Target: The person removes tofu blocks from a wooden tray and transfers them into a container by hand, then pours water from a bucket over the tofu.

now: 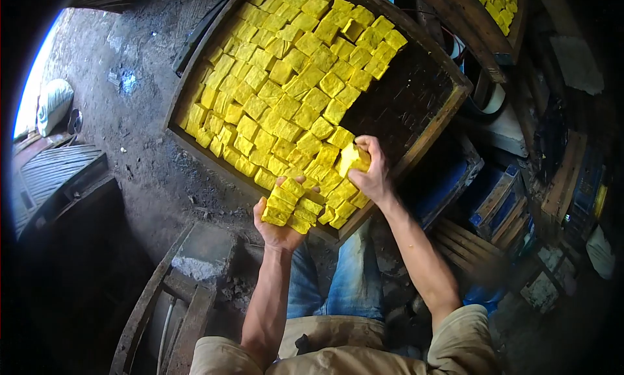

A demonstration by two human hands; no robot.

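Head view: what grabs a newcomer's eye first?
Probably the mass of bright yellow, roughly square blocks packed in rows across most of the brown wooden tray, stark against its dark bare patch at the right. Next, at the tray's near edge, the bare left hand cradles a cluster of small yellow blocks, while the bare right hand grips more yellow material above the tray's near right part.

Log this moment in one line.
Left hand: holds several yellow blocks; right hand: grips at least one yellow block; wooden tray: partly filled with more blocks, bare at right.
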